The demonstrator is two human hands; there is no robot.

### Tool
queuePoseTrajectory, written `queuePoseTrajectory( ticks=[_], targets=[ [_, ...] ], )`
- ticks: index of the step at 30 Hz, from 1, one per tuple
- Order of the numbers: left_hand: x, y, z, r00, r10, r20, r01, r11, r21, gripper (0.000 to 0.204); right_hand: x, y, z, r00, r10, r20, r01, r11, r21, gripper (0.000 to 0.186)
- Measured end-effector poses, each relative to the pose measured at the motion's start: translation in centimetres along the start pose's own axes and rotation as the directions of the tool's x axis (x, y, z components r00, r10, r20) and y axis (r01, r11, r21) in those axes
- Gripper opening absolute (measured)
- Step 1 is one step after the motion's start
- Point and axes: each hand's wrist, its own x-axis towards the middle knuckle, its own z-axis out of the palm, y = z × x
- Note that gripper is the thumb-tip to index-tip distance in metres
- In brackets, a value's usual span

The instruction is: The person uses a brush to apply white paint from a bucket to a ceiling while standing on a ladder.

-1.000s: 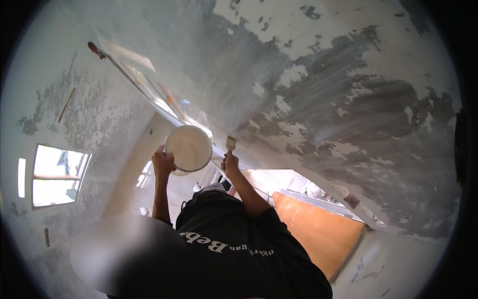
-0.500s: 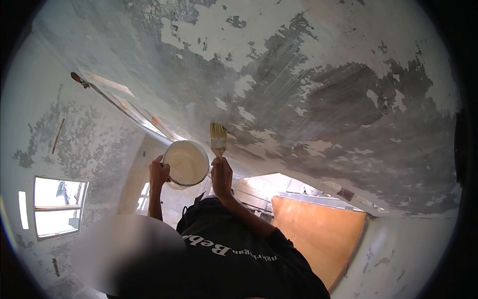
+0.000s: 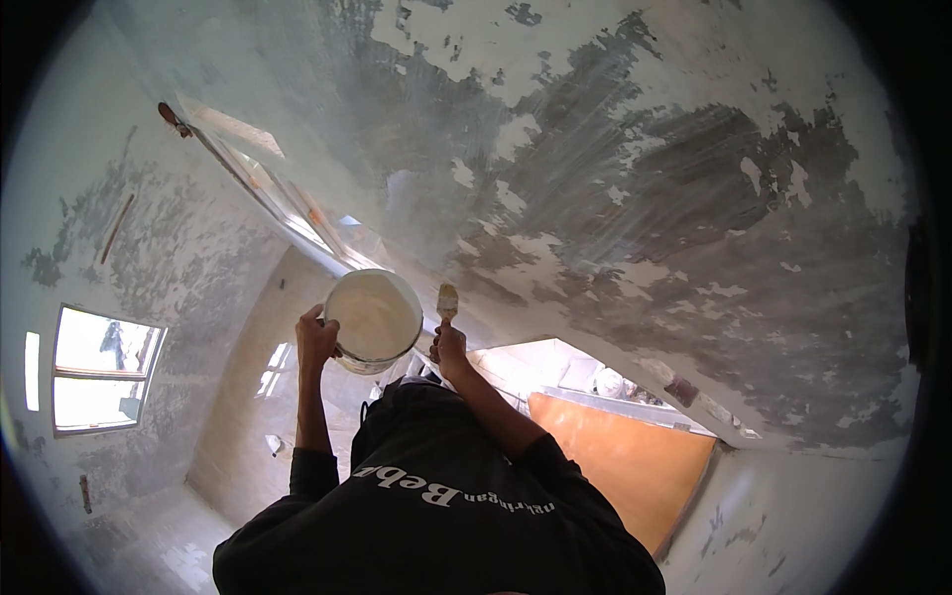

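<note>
My left hand (image 3: pixel 317 340) grips the rim and side of a pale round bucket (image 3: pixel 401 291), thumb over the edge. Inside the bucket is a cream-coloured liquid (image 3: pixel 369 319). Just right of the bucket, my right hand (image 3: pixel 449 347) is closed around the handle of a flat paintbrush (image 3: pixel 448 299), bristles pointing up and away from me. The brush is beside the bucket, in front of the patchy grey and white wall (image 3: pixel 635 188). Whether the bristles touch the wall, I cannot tell.
A narrow opening with a frame (image 3: pixel 268 203) cuts the wall at left. On the side wall is a bright window (image 3: pixel 107 372). An orange panel (image 3: pixel 620 466) stands at lower right, below another bright opening with a ledge (image 3: pixel 635 405).
My right hand has brought the paintbrush down and slightly right, and its bristles now look shorter. The bucket stays in my left hand. The whole view has shifted a little.
</note>
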Motion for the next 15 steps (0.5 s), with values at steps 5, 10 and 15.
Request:
queuePoseTrajectory(
  ticks=[5, 10, 15],
  targets=[
    [-0.7, 0.9, -0.8, 0.998, 0.039, -0.042, -0.038, 0.999, 0.012, 0.041, -7.2, -3.8, 2.4, 0.969, -0.224, 0.108, 0.214, 0.973, 0.091, 0.034],
    [-0.6, 1.3, -0.9, 0.994, 0.093, -0.062, -0.093, 0.996, 0.002, 0.044, -16.0, -7.9, 4.9, 0.848, -0.495, 0.189, 0.483, 0.869, 0.109, 0.036],
    [-0.4, 2.2, -1.1, 0.993, 0.106, 0.044, -0.106, 0.994, -0.016, 0.048, -21.3, -11.6, 6.4, 0.704, -0.656, 0.272, 0.657, 0.747, 0.101, 0.036]
  ],
)
